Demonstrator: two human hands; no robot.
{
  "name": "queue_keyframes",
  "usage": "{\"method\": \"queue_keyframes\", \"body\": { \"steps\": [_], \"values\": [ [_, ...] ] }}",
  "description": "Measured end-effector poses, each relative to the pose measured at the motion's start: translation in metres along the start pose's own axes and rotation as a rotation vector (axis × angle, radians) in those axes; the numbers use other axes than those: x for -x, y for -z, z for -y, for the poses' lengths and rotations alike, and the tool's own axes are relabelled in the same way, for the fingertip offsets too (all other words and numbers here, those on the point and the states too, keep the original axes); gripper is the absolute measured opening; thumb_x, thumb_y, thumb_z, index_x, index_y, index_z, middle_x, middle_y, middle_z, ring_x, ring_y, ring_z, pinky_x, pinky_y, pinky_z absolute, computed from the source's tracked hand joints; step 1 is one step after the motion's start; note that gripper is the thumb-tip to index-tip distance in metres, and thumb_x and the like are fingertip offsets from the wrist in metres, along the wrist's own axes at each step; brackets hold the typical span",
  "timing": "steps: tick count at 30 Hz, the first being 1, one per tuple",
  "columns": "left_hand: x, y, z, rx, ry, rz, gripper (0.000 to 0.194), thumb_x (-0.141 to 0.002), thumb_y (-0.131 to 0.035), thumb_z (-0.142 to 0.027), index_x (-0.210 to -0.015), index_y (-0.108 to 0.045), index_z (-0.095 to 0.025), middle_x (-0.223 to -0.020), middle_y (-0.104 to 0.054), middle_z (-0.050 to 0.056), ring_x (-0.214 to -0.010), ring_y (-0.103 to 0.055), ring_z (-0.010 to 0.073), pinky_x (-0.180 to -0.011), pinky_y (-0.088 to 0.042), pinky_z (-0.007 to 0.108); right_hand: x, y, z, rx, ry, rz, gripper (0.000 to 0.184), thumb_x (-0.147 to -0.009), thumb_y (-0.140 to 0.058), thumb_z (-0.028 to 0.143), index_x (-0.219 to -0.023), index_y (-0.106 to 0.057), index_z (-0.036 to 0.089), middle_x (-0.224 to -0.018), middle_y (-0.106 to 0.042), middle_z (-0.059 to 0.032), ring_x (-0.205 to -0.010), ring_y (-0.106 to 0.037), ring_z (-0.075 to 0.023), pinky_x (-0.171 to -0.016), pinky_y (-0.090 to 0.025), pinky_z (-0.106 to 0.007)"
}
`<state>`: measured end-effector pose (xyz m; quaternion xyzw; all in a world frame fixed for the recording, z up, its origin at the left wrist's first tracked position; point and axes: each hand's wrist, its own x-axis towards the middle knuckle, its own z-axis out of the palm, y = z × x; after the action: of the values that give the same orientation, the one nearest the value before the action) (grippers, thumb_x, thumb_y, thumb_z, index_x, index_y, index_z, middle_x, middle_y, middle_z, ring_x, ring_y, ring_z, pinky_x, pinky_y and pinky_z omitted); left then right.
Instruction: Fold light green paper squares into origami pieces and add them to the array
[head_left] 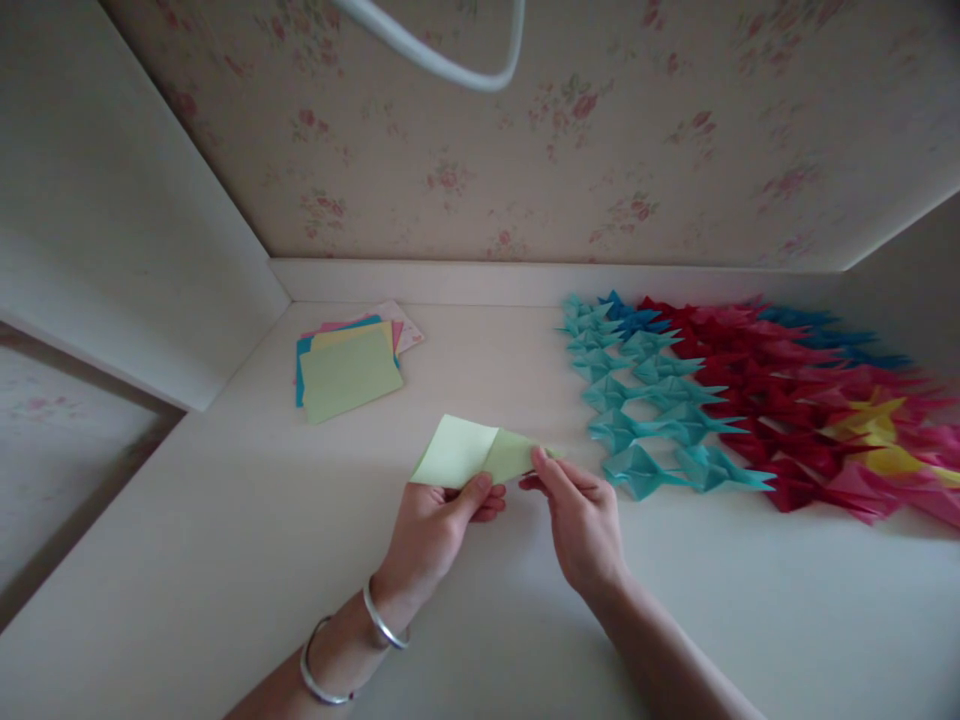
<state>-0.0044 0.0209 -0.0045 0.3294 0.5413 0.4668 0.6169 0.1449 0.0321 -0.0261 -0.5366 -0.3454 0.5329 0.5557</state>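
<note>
A light green sheet of origami paper (457, 448), partly folded, is held between both hands above the white table. Its left part is flat and pale, and a crease separates it from a darker folded part on the right. My left hand (442, 520) pinches the lower edge near the crease, thumb on top. At the right end, my right hand (577, 510) grips the folded part between thumb and fingers. The fingertips hide some of the paper's right tip.
A stack of coloured paper sheets (352, 372), green on top, lies at the back left. Rows of folded paper cranes (652, 400) in turquoise, red, pink, blue and yellow fill the right side. A white cable (450, 70) hangs before the flowered wall.
</note>
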Motion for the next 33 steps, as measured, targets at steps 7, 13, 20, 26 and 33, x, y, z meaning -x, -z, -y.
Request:
{"method": "queue_keyframes", "body": {
  "steps": [7, 13, 20, 26, 33],
  "values": [
    [-0.002, 0.004, -0.002, 0.001, 0.084, -0.030, 0.028, -0.075, -0.080, -0.037, -0.076, -0.078, -0.009, -0.074, -0.078, 0.011, -0.065, -0.072, 0.0175, -0.064, -0.060, 0.025, -0.012, 0.003, 0.015, -0.264, -0.011, -0.179, 0.025, -0.078, -0.076, 0.042, -0.083, -0.078, 0.018, -0.097, -0.076, -0.0078, -0.056, -0.056, -0.0110, -0.051, -0.044, -0.025],
    [-0.002, 0.007, 0.001, -0.111, -0.060, -0.027, 0.036, -0.084, -0.069, -0.043, -0.066, -0.072, -0.012, -0.058, -0.070, 0.004, -0.051, -0.066, 0.0151, -0.051, -0.055, 0.024, -0.006, 0.001, 0.015, -0.294, 0.049, -0.116, 0.020, -0.082, -0.073, 0.041, -0.088, -0.073, 0.023, -0.100, -0.067, -0.0023, -0.065, -0.057, -0.0111, -0.050, -0.045, -0.022],
    [-0.003, 0.020, -0.002, -0.317, -0.430, -0.059, 0.034, -0.081, -0.067, -0.018, -0.114, -0.074, -0.026, -0.116, -0.074, 0.004, -0.104, -0.069, 0.0206, -0.089, -0.054, 0.028, 0.005, -0.001, 0.013, -0.271, 0.040, 0.087, 0.023, -0.087, -0.067, 0.042, -0.105, -0.070, 0.028, -0.109, -0.067, -0.0024, -0.074, -0.064, -0.0137, -0.058, -0.050, -0.024],
    [-0.003, 0.016, -0.001, -0.360, -0.455, -0.096, 0.040, -0.092, -0.050, -0.018, -0.128, -0.066, -0.028, -0.136, -0.062, 0.003, -0.121, -0.059, 0.0200, -0.097, -0.051, 0.028, 0.011, -0.008, 0.009, -0.189, -0.064, 0.197, 0.046, -0.075, -0.080, 0.031, -0.119, -0.066, 0.033, -0.121, -0.068, -0.0028, -0.087, -0.067, -0.0178, -0.072, -0.055, -0.028],
    [0.001, 0.013, 0.002, -0.200, -0.310, 0.004, 0.035, -0.095, -0.055, -0.033, -0.127, -0.066, -0.025, -0.123, -0.069, 0.005, -0.094, -0.070, 0.0190, -0.077, -0.062, 0.027, 0.007, -0.003, 0.007, -0.268, -0.146, 0.256, 0.012, -0.077, -0.078, 0.029, -0.085, -0.078, 0.020, -0.073, -0.071, -0.0006, -0.065, -0.059, -0.0128, -0.058, -0.051, -0.023]
  ]
}}
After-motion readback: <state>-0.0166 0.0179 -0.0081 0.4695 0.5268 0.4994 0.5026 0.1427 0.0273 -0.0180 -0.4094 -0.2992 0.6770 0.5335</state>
